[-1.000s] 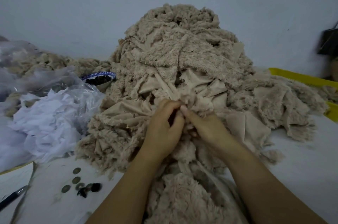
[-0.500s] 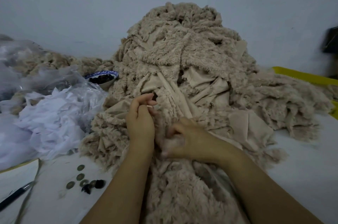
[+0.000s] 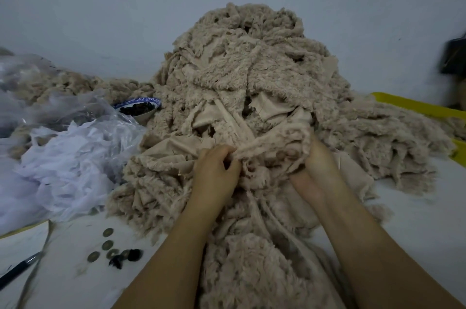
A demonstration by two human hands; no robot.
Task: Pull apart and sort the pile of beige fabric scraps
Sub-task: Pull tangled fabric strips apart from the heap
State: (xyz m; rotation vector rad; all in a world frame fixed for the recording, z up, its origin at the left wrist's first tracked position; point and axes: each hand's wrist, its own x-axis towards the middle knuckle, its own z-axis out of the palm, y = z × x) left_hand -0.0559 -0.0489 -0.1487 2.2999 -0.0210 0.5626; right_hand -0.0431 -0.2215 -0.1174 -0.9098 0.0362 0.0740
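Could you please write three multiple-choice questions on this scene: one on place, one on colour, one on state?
1. Where does the blue-rimmed bowl stand? A) left of the beige pile B) on top of it C) right of it
2. What colour is the tray at the right edge? A) red B) yellow C) green
3. What are the left hand and right hand doing? A) lying flat on the table B) waving in the air C) gripping a scrap
Answers: 1 A, it sits at the pile's left flank; 2 B, its rim shows yellow; 3 C, both hands clutch the fabric.
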